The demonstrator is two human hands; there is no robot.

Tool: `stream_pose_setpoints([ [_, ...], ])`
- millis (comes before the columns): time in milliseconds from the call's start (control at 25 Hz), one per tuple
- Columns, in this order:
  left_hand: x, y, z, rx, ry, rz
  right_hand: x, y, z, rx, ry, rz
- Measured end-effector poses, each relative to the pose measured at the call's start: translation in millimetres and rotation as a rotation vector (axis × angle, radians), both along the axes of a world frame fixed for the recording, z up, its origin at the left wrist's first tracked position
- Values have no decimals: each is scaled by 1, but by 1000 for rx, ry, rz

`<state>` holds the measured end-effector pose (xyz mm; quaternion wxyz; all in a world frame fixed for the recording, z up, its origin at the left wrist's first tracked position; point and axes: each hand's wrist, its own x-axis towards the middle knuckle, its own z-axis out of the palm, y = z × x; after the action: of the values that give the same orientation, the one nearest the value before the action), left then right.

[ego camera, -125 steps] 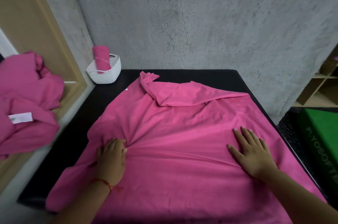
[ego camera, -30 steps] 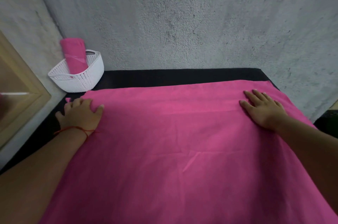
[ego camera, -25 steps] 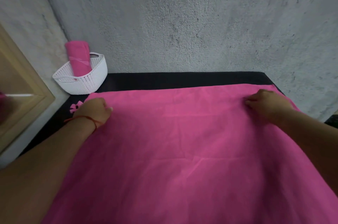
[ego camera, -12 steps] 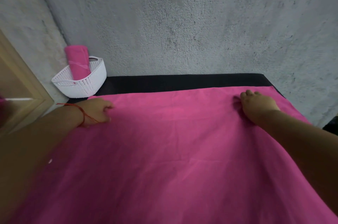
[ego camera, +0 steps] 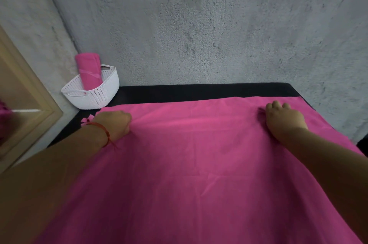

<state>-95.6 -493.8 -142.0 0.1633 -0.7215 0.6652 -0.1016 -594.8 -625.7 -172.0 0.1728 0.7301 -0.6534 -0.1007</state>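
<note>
Lying pretty smooth across the black desk (ego camera: 199,92), the bright pink cloth (ego camera: 199,164) is covering most of it. Left grip (ego camera: 114,124) and right grip (ego camera: 282,120) are both clamping its far corners.

white basket (ego camera: 94,95), rolled pink cloth (ego camera: 89,70), concrete wall (ego camera: 199,34)

The cloth (ego camera: 199,164) lies on the table (ego camera: 199,92), the basket (ego camera: 95,96) at its far-left corner.

Both forearms (ego camera: 49,174) are bare. A thin red thread bracelet (ego camera: 105,133) with a loose tail circles the wrist of the left hand (ego camera: 114,124).
</note>
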Motion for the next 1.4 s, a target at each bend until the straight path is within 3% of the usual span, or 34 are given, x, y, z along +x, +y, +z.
stream_pose_setpoints([
  [320,-17,-40,-11,-121,-65,84,0,-43,7,-60,-23,-8],
  [520,-14,-75,-18,-185,-11,93,4,-81,1,-109,-77,30],
  [800,-6,-123,-29,-346,292,76,4,-112,-3,-185,-179,30],
  [960,12,-118,-38,-315,491,170,1,-112,-1,-163,-233,11],
  [1040,14,-108,-39,-290,431,213,-9,-107,-2,-153,-266,-1],
  [1200,14,-108,-30,-446,300,136,-28,-97,-14,-219,-526,-40],
  [1400,26,-144,9,-221,394,283,-23,-94,-10,-174,-553,-10],
])
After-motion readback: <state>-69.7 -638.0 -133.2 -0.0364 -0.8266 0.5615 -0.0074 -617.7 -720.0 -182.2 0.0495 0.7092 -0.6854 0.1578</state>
